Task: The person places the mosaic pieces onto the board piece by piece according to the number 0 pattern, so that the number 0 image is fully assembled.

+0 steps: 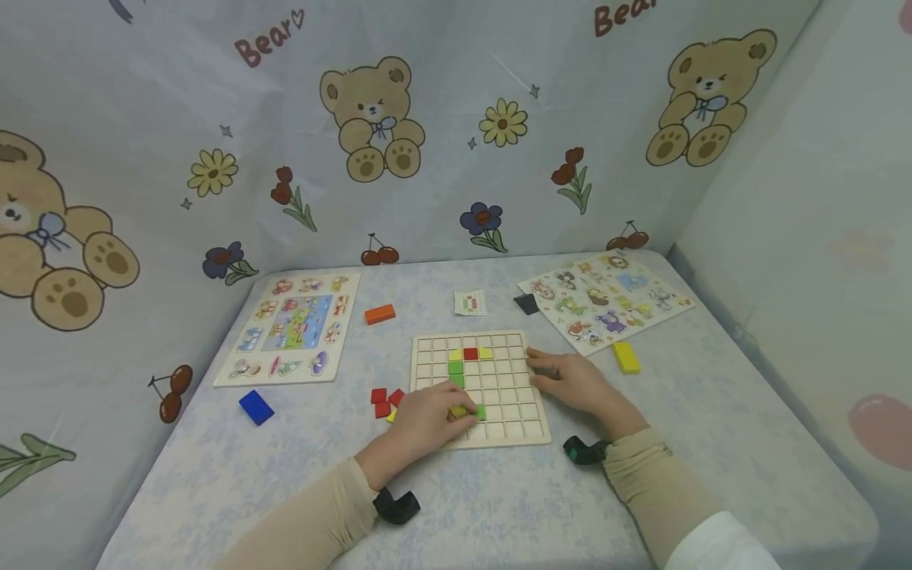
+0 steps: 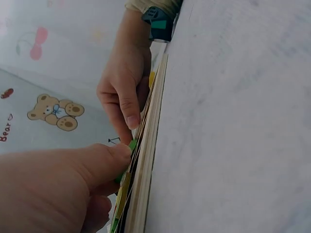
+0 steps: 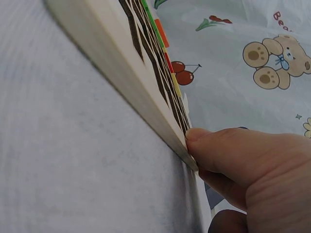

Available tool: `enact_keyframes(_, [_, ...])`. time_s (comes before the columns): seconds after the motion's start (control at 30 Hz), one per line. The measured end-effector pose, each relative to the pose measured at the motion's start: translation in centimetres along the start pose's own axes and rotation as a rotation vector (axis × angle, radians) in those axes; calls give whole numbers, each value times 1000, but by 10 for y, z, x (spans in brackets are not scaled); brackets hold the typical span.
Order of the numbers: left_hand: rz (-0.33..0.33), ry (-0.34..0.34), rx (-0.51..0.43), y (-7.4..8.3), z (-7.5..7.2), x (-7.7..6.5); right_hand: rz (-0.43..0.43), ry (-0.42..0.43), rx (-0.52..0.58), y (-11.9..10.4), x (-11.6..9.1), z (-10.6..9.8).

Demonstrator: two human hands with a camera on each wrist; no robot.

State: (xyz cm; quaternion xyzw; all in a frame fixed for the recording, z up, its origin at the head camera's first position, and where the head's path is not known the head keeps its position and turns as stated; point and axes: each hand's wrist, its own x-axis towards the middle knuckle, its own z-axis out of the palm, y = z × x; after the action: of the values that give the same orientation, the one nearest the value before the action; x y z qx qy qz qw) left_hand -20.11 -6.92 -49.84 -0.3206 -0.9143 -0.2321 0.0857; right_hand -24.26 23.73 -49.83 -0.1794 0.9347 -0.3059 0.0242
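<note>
The light wooden grid board (image 1: 513, 428) lies on the table in the head view. My left hand (image 1: 431, 418) is over its lower left part, thumb and finger pinching a small green tile (image 1: 480, 412) at the board's surface. A yellow tile (image 1: 457, 412) sits beside it, partly under the fingers. Higher on the board, a red tile (image 1: 470, 354) lies between two yellow pieces, with green tiles (image 1: 456, 368) below the left one. My right hand (image 1: 573, 384) rests against the board's right edge; in the right wrist view its thumb (image 3: 214, 145) presses on that edge.
Loose red tiles (image 1: 379, 395) lie left of the board. A small pattern card (image 1: 470, 302) is behind it. Picture boards stand at back left (image 1: 228, 372) and back right (image 1: 663, 311). Orange (image 1: 380, 314), blue (image 1: 256, 408), yellow (image 1: 626, 358) and black (image 1: 526, 304) pieces lie around.
</note>
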Motion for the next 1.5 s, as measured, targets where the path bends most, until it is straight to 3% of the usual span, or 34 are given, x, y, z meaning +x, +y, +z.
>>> enact_keyframes(0.7, [-46,-51,-28,-3,0,2,-3,0,-12,2,0,0])
enact_keyframes(0.9, [-187,-22,-80,-4,-22,2,-6,1,-8,2,0,1])
enact_keyframes(1.1, [-372,87,-57,-26,-54,2,7,3,-5,0,0,-1])
enact_keyframes(1.2, [-454,107,-36,-38,-69,1,12,1,-5,-1,0,-2])
enact_keyframes(1.33, [-507,42,-13,-50,-80,-2,17,-5,6,-1,0,-2])
enact_keyframes(1.5, [-543,-121,-20,-60,-82,-7,20,-7,8,1,0,0])
